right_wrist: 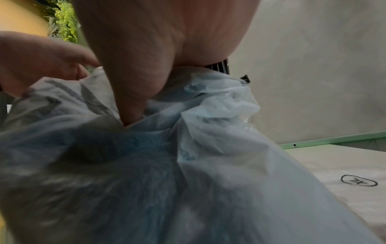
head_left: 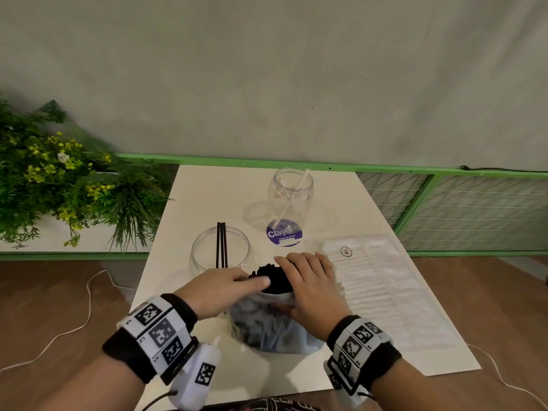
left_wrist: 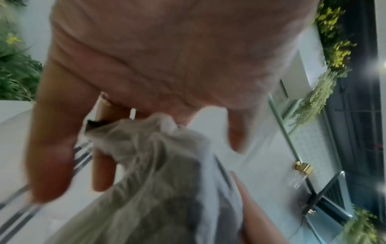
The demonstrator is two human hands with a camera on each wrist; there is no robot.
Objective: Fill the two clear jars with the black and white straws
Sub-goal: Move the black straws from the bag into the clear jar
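The near clear jar (head_left: 204, 256) holds three black straws (head_left: 221, 244) standing upright. A single white straw (head_left: 296, 191) leans in the far clear jar (head_left: 292, 188), which carries a purple label (head_left: 284, 232). A thin plastic bag (head_left: 272, 327) (left_wrist: 156, 165) (right_wrist: 208, 132) of black straws (head_left: 271, 277) lies at the table's front. My right hand (head_left: 296, 271) grips the bag around the bundle near its open end. My left hand (head_left: 261, 281) reaches in from the left, its fingertips pinching at the exposed straw ends.
A flat clear packet of white straws (head_left: 367, 280) (right_wrist: 344, 173) marked XL lies on the right of the white table (head_left: 207, 197). Green plants (head_left: 59, 179) stand left of it. A green rail (head_left: 296, 161) and wall run behind. White cables trail on the floor.
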